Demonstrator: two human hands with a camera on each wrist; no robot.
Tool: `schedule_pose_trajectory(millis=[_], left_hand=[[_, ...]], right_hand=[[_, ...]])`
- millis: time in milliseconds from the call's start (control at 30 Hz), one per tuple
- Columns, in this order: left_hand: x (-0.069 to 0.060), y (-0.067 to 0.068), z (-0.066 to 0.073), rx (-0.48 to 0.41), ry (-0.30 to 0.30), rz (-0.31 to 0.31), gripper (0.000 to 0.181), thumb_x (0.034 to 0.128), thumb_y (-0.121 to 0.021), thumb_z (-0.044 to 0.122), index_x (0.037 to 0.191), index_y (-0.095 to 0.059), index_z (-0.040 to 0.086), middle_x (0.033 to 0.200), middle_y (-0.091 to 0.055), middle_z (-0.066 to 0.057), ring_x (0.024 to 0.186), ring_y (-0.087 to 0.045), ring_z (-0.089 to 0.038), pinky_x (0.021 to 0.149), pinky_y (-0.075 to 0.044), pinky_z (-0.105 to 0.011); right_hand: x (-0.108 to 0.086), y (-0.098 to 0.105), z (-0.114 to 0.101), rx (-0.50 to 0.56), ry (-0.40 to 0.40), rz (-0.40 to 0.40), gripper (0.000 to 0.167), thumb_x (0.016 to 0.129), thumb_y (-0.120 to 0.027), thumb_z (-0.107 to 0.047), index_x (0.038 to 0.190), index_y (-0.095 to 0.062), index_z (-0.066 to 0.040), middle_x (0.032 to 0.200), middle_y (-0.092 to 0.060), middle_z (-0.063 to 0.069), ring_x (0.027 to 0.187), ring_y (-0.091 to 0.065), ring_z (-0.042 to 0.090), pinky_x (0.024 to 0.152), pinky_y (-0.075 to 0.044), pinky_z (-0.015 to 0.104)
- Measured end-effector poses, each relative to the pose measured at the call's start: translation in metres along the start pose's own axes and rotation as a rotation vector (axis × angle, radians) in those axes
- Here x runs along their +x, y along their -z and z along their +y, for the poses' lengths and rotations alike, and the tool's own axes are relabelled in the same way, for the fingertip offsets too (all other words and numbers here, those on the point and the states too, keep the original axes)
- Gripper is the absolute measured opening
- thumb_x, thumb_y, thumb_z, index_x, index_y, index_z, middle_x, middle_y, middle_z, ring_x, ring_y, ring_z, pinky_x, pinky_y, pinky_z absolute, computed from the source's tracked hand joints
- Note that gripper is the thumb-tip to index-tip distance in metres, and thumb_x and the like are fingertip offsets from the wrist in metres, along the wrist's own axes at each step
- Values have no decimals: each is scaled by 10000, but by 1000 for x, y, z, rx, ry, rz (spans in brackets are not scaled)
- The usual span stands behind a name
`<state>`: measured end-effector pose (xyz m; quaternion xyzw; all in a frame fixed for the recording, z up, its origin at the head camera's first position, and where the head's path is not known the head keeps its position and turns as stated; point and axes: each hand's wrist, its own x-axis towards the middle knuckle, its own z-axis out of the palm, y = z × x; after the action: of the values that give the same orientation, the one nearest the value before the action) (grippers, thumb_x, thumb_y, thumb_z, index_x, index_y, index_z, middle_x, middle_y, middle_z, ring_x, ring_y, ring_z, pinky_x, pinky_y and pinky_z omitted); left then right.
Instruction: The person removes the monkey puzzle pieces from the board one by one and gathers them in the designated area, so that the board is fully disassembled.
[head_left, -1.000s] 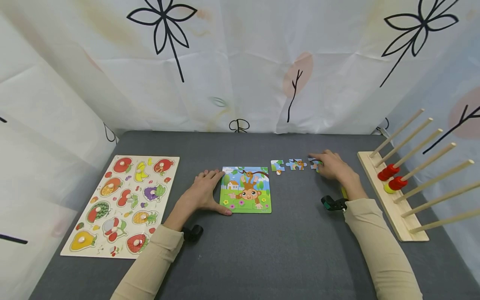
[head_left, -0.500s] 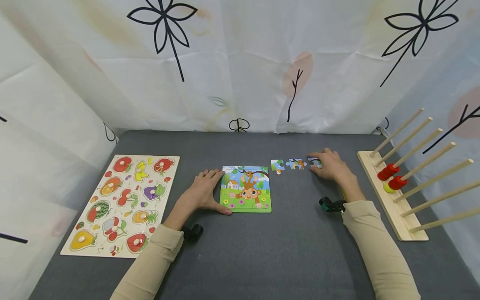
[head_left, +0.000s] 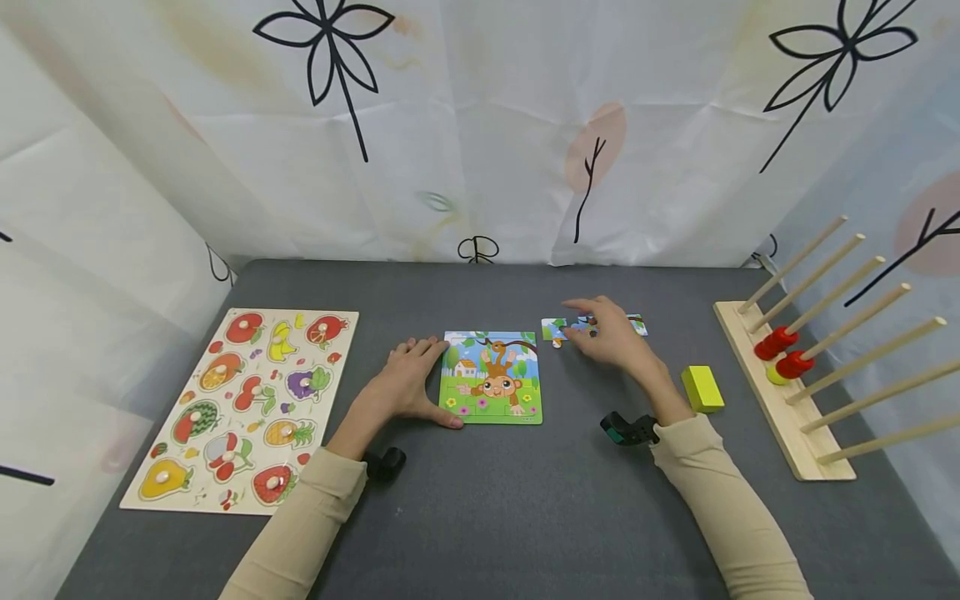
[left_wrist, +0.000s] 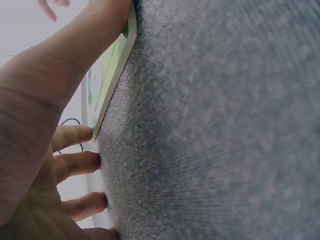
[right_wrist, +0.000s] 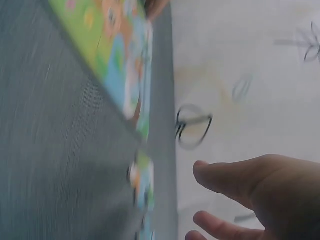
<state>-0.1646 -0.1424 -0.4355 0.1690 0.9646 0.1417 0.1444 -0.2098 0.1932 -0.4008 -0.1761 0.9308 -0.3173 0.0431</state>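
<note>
A square monkey jigsaw puzzle (head_left: 491,379) lies flat on the table. My left hand (head_left: 405,379) rests at its left side, thumb at the near corner and index finger at the far one, the other fingertips down on the cloth. To the puzzle's right, loose jigsaw pieces (head_left: 553,330) lie in a row. Over the row hovers my right hand (head_left: 606,333), partly covering the middle piece, while the rightmost piece (head_left: 637,324) shows past it. In the right wrist view, thumb and fingers (right_wrist: 227,177) are spread apart with nothing between them.
A fruit knob-puzzle board (head_left: 247,408) lies on the left, partly under the left sleeve. A yellow block (head_left: 702,389) sits right of my right wrist. Further right stands a wooden peg rack (head_left: 787,400) with red and yellow beads. Patterned cloth (head_left: 480,133) hangs behind the table.
My right hand has left the rightmost piece, which stays on the table, and moved left above the other pieces. The yellow block has come into sight. The left hand stays put.
</note>
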Motion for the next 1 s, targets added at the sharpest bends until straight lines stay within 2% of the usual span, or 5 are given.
schedule_pose_trajectory(millis=[267, 433, 667, 867, 1000], left_hand=[[0, -1, 0, 0, -4, 4, 1294, 620, -888, 682, 1606, -307, 79, 1655, -321, -219, 1530, -254, -521, 1227, -246, -678], [0, 0, 0, -1, -1, -3, 1294, 625, -886, 682, 1608, -303, 75, 1656, -318, -222, 1529, -252, -526, 1224, -247, -681], [0, 0, 0, -3, -9, 7, 1288, 627, -883, 687, 1604, -311, 73, 1654, -322, -225, 1524, -259, -531, 1214, -257, -692], [0, 0, 0, -6, -12, 7, 1286, 631, -881, 685, 1606, -308, 73, 1653, -321, -228, 1526, -255, -531, 1214, -251, -695], [0, 0, 0, 3, -13, 10, 1292, 627, -881, 690, 1604, -310, 66, 1649, -328, -230, 1523, -261, -532, 1214, -253, -694]], right_hand=[[3, -22, -37, 86, 82, -38, 473, 976, -673, -125, 1424, -579, -7, 1328, -566, 300, 1173, -572, 457, 945, -507, 570], [5, -39, -54, 106, 145, -74, 465, 970, -692, -138, 1401, -595, 8, 1264, -589, 291, 1097, -583, 425, 871, -517, 508], [4, -62, -71, 119, 148, -132, 474, 957, -718, -165, 1398, -611, -24, 1241, -596, 253, 1107, -600, 387, 899, -533, 476], [7, -80, -80, 87, 156, -175, 491, 940, -748, -189, 1391, -623, -39, 1212, -604, 227, 940, -604, 309, 715, -481, 316], [9, -90, -86, 77, 162, -198, 503, 919, -776, -195, 1379, -636, -47, 1200, -618, 207, 1000, -596, 280, 784, -496, 323]])
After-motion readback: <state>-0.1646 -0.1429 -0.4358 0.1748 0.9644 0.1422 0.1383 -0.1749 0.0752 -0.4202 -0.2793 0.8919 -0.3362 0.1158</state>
